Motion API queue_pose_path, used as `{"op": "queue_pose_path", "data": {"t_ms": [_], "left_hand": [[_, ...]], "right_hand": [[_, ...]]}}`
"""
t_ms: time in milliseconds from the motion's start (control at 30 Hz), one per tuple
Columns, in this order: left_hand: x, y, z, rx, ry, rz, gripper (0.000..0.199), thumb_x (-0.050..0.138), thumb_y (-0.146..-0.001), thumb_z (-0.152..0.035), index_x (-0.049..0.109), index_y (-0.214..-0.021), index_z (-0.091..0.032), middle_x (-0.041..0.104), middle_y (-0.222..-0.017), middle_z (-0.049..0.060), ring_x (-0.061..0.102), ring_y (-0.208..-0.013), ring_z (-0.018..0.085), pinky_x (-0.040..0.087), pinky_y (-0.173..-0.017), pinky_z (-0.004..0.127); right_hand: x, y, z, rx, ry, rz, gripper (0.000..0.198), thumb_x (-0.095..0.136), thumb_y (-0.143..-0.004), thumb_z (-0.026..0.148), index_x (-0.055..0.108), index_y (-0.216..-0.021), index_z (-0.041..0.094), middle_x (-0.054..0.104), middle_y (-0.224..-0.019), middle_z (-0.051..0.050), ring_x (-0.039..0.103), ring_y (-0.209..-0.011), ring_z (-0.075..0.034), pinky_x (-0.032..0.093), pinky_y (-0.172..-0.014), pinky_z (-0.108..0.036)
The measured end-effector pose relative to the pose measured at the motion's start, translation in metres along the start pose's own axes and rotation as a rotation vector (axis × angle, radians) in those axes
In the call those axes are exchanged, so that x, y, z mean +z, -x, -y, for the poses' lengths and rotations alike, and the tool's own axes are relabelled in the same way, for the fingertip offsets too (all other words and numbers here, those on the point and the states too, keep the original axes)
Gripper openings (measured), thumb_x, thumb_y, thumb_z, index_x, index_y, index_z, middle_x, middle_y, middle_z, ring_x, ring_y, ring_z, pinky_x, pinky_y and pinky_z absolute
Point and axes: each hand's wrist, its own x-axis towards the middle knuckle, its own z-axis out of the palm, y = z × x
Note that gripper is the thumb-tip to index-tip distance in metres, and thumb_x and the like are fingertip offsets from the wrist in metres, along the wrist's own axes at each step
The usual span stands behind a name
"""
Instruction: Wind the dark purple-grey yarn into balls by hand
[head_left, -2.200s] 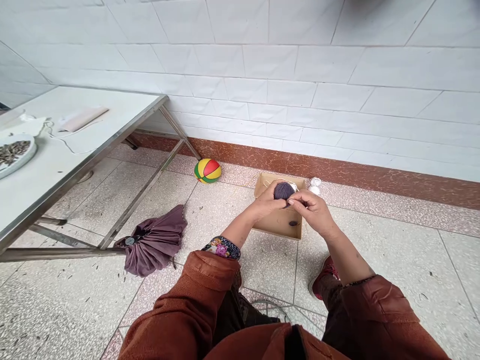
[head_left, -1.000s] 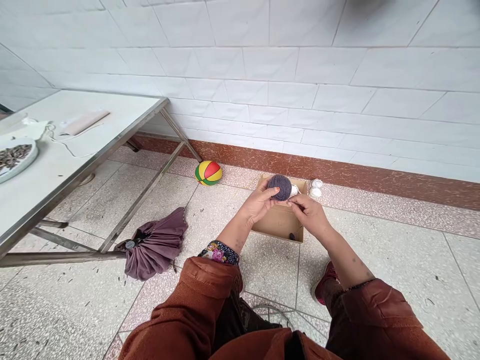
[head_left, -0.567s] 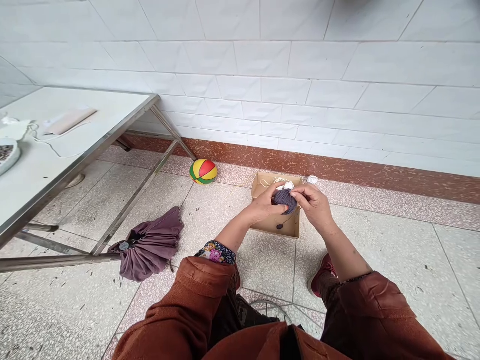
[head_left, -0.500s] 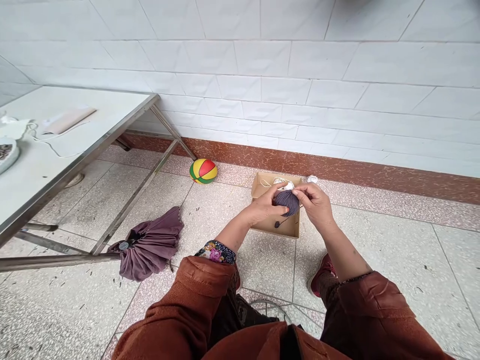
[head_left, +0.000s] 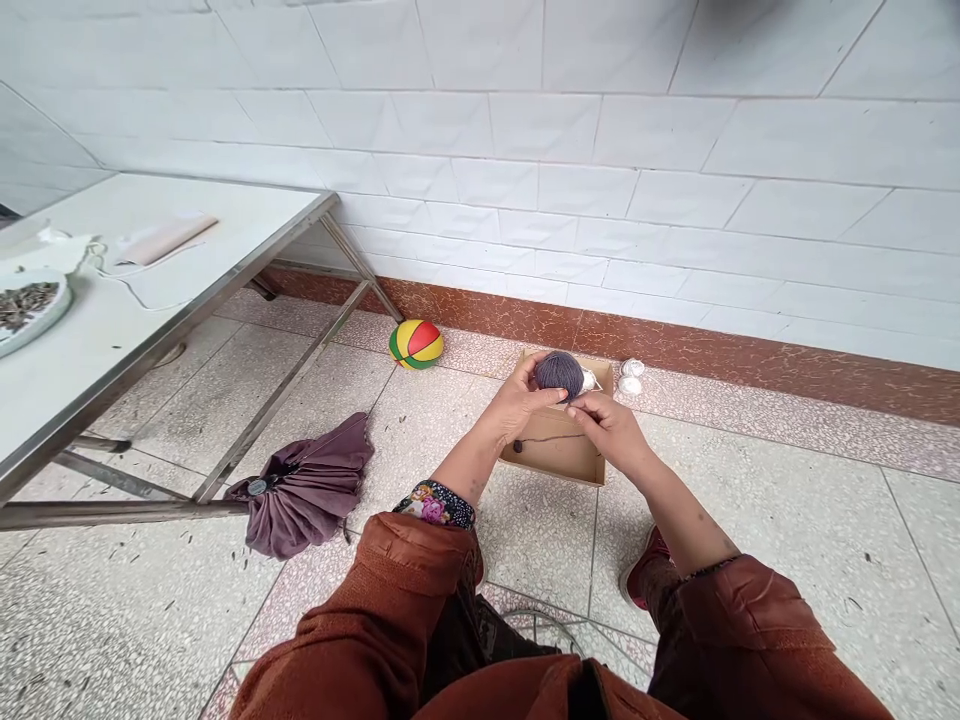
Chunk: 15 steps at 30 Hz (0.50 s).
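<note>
A dark grey-purple ball of yarn (head_left: 559, 372) rests in my left hand (head_left: 523, 398), the fingers and thumb curled around it. Pinched at the ball's lower right edge, the fingers of my right hand (head_left: 611, 432) are on the dark yarn strand. That strand runs across the cardboard box (head_left: 562, 472) below to a small dark wad of yarn (head_left: 517, 446) at the box's left side. Behind the held ball, white yarn (head_left: 589, 380) shows inside the box, partly hidden.
Two small white yarn balls (head_left: 631, 377) lie on the floor right of the box. A colourful ball (head_left: 417, 344) sits by the wall. A folded purple umbrella (head_left: 315, 490) lies near the steel-framed table (head_left: 270, 205), which bears a dish (head_left: 56, 310) and cord.
My left hand has shifted the yarn ball up and to the left. From the ball's upper right, my right hand has come round to its lower right. The view has turned slightly left.
</note>
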Motion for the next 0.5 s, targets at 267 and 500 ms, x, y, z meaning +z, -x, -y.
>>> {"op": "queue_pose_path", "data": {"t_ms": [267, 500], "left_hand": [[0.0, -0.002, 0.007, 0.01, -0.391, 0.021, 0.063, 0.079, -0.062, -0.02, 0.063, -0.123, -0.02, 0.064, -0.125, 0.01, 0.058, -0.121, 0.03, 0.042, -0.109, 0.049], [0.008, 0.005, 0.015, -0.16, -0.161, 0.376, 0.088, 0.084, -0.063, -0.019, 0.05, -0.144, -0.028, 0.062, -0.128, 0.01, 0.06, -0.117, 0.026, 0.044, -0.104, 0.046]], "right_hand": [[-0.021, 0.003, 0.019, -0.088, -0.059, -0.093, 0.02, 0.062, -0.093, 0.041, 0.072, -0.087, 0.026, 0.07, -0.085, -0.004, 0.063, -0.082, -0.022, 0.049, -0.079, -0.037], [-0.026, -0.003, -0.002, 0.069, -0.057, -0.297, 0.024, 0.063, -0.091, 0.045, 0.07, -0.084, 0.023, 0.068, -0.083, -0.004, 0.06, -0.079, -0.021, 0.046, -0.077, -0.036]]}}
